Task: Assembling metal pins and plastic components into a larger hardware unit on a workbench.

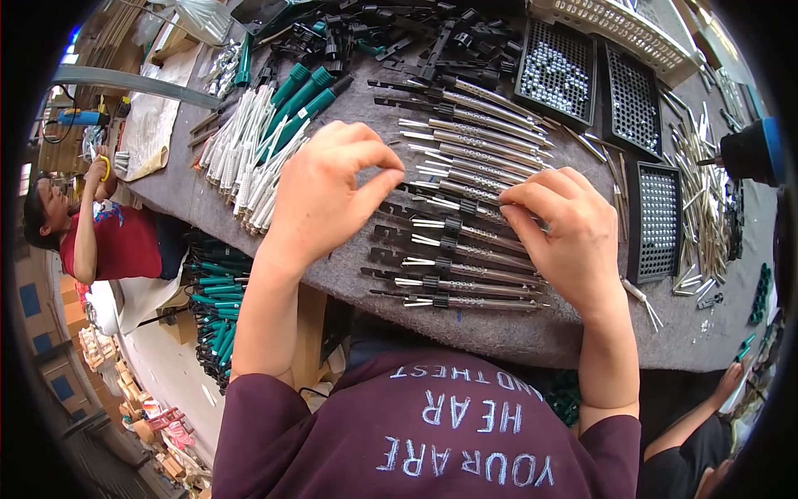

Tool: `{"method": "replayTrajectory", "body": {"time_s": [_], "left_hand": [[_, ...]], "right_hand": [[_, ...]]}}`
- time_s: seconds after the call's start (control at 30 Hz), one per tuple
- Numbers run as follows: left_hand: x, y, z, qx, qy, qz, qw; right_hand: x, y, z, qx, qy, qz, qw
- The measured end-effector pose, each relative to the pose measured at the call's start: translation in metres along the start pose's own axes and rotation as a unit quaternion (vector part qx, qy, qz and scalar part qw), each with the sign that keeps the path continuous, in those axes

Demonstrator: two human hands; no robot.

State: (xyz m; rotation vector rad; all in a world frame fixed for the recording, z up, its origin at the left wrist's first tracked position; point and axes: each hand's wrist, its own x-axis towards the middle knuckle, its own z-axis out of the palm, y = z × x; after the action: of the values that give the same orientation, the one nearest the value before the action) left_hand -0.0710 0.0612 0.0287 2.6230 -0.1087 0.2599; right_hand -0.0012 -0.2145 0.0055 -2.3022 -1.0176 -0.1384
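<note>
Grey felt covers the workbench (499, 333), which is crowded with metal parts laid out in rows. Down the middle runs a column of slim metal rods with black collars (453, 249), lying side by side, each with pale prongs at its left end. The left hand (324, 195) hovers over the upper part of this column, thumb and forefinger pinched together at the prongs of one rod; whether anything sits between the fingertips cannot be told. The right hand (565, 233) is curled closed on the right end of a rod in the same column, fingers bent down onto it.

Three black perforated trays stand at the far right of the bench. The largest tray (555, 73) holds a cluster of small shiny metal pieces in its holes. The narrow tray (633, 100) beside it shows only a few. The third tray (658, 220), nearer the right hand, has pale dots across its grid. A white slotted basket (615, 29) lies behind them; what it holds is hidden. Loose silver pins (697, 200) pile up right of the trays, and green-handled tools (303, 104) lie beside a heap of white rods (249, 162) on the left.
</note>
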Motion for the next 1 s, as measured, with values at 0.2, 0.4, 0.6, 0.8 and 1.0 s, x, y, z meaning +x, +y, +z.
{"method": "replayTrajectory", "body": {"time_s": [0.2,0.4,0.6,0.8,1.0], "left_hand": [[0.0,0.007,0.013,0.023,-0.046,0.021,0.998],[0.001,0.012,0.021,0.024,-0.026,-0.014,0.999],[0.0,0.025,0.029,0.017,-0.019,-0.019,0.999],[-0.001,0.031,0.034,0.051,-0.004,-0.039,0.998],[0.004,0.027,0.026,0.091,-0.015,-0.008,0.996]], "right_hand": [[0.0,-0.002,0.002,-0.028,0.002,-0.002,1.0],[0.0,-0.003,0.003,-0.032,0.001,0.001,0.999],[-0.001,0.0,0.005,-0.024,0.004,-0.002,1.0],[-0.001,-0.002,0.004,-0.018,-0.002,0.007,1.0],[-0.002,-0.003,0.003,-0.034,-0.005,0.011,0.999]]}}
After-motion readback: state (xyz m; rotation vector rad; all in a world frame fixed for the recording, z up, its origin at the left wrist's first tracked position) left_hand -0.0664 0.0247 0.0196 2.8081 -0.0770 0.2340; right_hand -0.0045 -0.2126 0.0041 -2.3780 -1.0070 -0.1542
